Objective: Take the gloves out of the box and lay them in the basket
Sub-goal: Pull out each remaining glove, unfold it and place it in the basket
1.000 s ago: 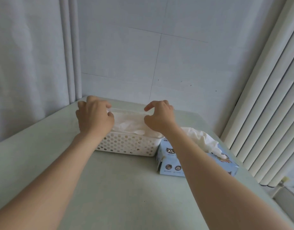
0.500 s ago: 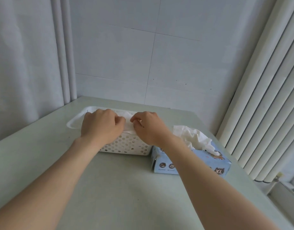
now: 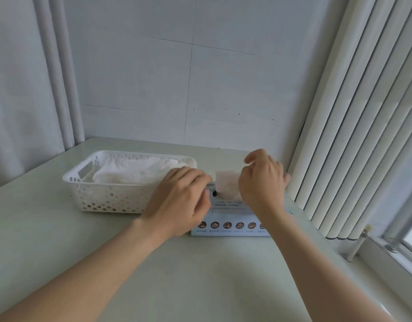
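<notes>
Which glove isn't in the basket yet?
The glove sticking up from the box, between left hand and right hand; the other gloves lie in the basket.

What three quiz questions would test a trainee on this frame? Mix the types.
1. True or false: the white perforated plastic basket already holds white gloves.
2. The pale blue cardboard box sits: A) inside the basket, B) beside it, C) under it.
3. What sticks up from the box between the left hand and right hand?
Key: 1 true; 2 B; 3 a thin translucent glove.
</notes>
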Demonstrator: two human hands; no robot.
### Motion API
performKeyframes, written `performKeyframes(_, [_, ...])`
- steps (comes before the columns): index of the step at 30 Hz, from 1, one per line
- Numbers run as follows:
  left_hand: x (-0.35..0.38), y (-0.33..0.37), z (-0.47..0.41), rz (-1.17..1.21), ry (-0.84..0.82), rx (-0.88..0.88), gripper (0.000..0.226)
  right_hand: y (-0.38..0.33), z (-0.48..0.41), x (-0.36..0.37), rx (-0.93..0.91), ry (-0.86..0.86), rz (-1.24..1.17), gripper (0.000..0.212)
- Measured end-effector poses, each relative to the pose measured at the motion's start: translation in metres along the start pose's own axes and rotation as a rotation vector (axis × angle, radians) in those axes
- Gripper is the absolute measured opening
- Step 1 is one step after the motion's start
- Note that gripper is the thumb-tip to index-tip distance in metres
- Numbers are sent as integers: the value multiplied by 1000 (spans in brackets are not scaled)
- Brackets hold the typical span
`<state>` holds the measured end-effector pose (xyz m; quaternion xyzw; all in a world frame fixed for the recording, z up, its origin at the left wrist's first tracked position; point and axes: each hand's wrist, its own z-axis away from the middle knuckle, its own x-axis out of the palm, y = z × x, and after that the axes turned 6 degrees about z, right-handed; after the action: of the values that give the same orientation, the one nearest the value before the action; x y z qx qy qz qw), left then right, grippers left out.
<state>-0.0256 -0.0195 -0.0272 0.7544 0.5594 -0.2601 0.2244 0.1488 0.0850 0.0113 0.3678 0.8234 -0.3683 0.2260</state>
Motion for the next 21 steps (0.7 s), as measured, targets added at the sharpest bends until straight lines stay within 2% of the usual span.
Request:
performKeyframes(2, [10,13,-2,8,-31,47,30,17,-5,-9,212,-71,47,18])
performKeyframes(3, [13,17,-1,4,-56,56,31,23,-5,-11,279,-104,80,24])
performKeyframes(6, [24,26,1,-20,-136,52,41,36,-4,-16,386,-200,155,41])
performKeyframes(8, [29,30,3,-39,-184,44,47,39,-4,-18,407,-230,141,44])
performKeyframes(11, [32,32,4,-77,-232,59,52,37,-1,-21,387,-239,23,32])
performKeyframes(15, [31,32,4,-72,-234,67,52,33,4,-17,231,-207,-26,17])
performKeyframes(21, [30,35,7,-76,-200,52,49,32,6,-15,58,15,-220,21])
